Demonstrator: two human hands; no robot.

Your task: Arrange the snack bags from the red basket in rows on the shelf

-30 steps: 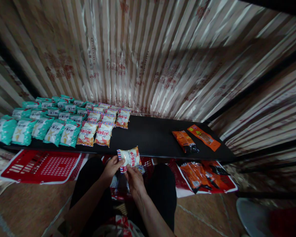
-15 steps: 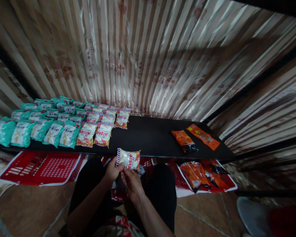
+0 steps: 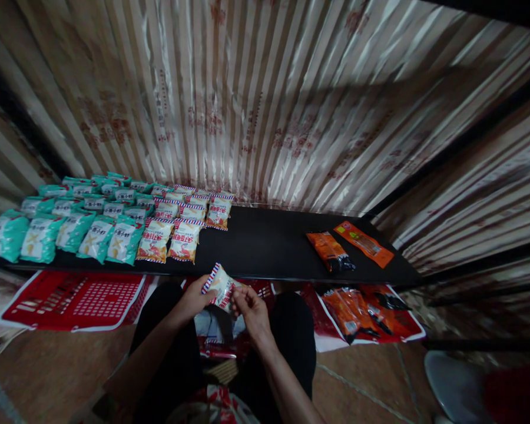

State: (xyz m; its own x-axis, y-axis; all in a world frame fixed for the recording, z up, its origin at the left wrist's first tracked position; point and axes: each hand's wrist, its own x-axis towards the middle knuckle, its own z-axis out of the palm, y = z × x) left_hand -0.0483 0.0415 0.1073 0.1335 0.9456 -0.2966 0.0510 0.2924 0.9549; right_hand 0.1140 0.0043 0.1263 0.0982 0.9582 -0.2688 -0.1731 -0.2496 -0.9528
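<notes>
Tipping off level, the striped packet [image 3: 222, 287] now slants down rightward, the right hand [image 3: 254, 312] shifting to its lower end! Left hand [image 3: 198, 299] pinches the upper end: 1 packet, 2 hands grasping. Ahead-left of that grip, matching packets [image 3: 184, 240] sit on the black shelf [image 3: 265, 244], nearer the left.

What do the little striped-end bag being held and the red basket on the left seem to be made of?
Small white bag with red-and-blue striped ends: probably glossy plastic film, given its crimped ends and puffed, creased body.
Red slotted basket: likely rigid moulded plastic, judging by its regular openings.
</notes>
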